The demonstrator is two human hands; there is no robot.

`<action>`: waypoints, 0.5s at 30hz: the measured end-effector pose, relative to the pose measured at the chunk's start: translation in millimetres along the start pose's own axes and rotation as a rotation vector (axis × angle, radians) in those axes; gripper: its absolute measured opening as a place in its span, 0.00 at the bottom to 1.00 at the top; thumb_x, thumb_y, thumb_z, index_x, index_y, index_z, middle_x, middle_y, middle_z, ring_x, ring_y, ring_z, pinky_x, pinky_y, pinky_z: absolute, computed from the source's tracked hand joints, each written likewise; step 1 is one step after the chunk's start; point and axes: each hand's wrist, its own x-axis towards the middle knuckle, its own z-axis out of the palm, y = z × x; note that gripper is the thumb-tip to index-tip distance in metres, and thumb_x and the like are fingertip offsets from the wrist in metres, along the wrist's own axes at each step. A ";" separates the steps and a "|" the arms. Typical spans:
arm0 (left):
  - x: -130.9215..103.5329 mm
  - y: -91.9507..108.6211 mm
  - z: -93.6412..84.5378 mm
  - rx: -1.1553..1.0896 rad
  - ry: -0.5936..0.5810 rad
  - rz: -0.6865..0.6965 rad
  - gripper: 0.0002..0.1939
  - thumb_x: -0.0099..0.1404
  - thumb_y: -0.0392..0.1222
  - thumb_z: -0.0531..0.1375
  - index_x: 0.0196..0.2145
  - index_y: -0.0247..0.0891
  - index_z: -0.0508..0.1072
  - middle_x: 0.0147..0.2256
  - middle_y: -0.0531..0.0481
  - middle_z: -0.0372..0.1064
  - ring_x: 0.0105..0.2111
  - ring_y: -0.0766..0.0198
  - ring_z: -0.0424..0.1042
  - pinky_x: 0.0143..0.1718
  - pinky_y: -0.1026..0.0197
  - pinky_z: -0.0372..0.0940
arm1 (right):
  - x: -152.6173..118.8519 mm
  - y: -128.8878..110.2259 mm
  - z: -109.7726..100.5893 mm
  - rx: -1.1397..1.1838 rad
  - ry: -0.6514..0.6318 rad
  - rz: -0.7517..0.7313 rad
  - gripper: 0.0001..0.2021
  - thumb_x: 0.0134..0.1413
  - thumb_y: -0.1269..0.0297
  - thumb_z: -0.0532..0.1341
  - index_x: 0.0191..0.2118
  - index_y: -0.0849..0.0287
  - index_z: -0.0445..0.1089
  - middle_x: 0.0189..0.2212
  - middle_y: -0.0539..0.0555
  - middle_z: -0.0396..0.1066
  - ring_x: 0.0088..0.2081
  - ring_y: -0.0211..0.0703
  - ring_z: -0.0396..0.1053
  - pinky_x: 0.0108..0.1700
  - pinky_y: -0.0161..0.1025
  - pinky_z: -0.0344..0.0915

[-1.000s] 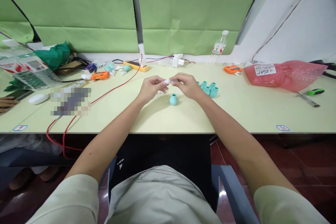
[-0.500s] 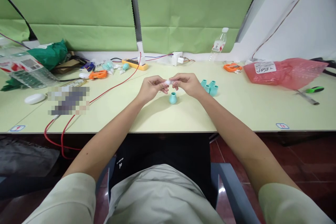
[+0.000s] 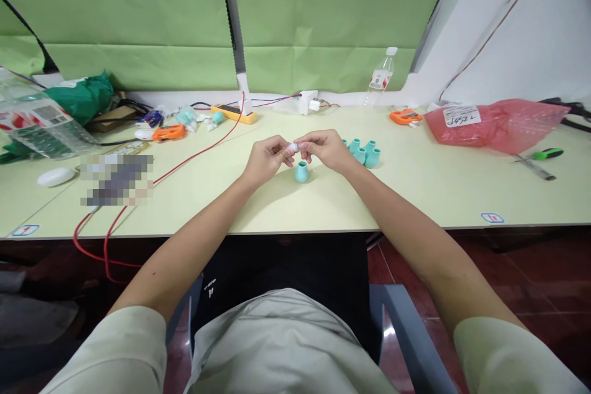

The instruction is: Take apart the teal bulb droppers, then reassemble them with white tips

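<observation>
The small white piece is pinched between both hands, and what matters is how it sits over the turquoise vessel on the table. The vessel stands upright with its narrow mouth facing up, just on the front-edge side of the fingertips, closer to them than to the table's front edge, and about midway between the side edges. Its long axis is vertical, while the white piece seems to run crosswise from one hand to the other, though it is too small and too covered to be sure.

The left hand has thumb and fingers drawn narrow on the piece's left end; the right hand grips the other end the same way. Both hands are near the vessel, which lies slightly toward the right hand's fingertips, so I judge that hand to be marginally nearer. Whether any finger touches the vessel's rim, I cannot tell.

Beyond the right wrist, toward the table's back edge and right side, a cluster of similar turquoise vessels stands close together, mouths up and partly hidden by the right hand, well apart from the single one
</observation>
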 end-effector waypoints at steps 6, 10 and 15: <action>1.6 5.7 2.8 -0.030 0.020 0.014 0.25 0.61 0.62 0.72 0.34 0.36 0.74 0.28 0.48 0.76 0.26 0.63 0.78 0.30 0.59 0.75 | 2.0 -7.2 7.2 -0.032 0.030 0.010 0.28 0.50 0.38 0.73 0.38 0.63 0.81 0.24 0.54 0.75 0.24 0.41 0.71 0.28 0.41 0.72; 7.2 15.9 2.7 -0.196 0.141 -0.049 0.21 0.61 0.56 0.73 0.33 0.38 0.72 0.30 0.50 0.75 0.31 0.61 0.80 0.33 0.59 0.76 | 9.4 -15.1 1.8 -0.132 0.130 -0.060 0.28 0.59 0.36 0.67 0.41 0.62 0.79 0.33 0.57 0.78 0.29 0.42 0.74 0.31 0.40 0.72; 14.0 14.6 -4.0 -0.360 0.297 -0.152 0.21 0.58 0.51 0.71 0.30 0.39 0.62 0.31 0.50 0.75 0.36 0.55 0.83 0.37 0.57 0.77 | 2.8 -24.0 -26.8 -0.548 0.056 0.115 0.10 0.63 0.58 0.67 0.36 0.61 0.77 0.31 0.54 0.75 0.31 0.39 0.71 0.33 0.36 0.67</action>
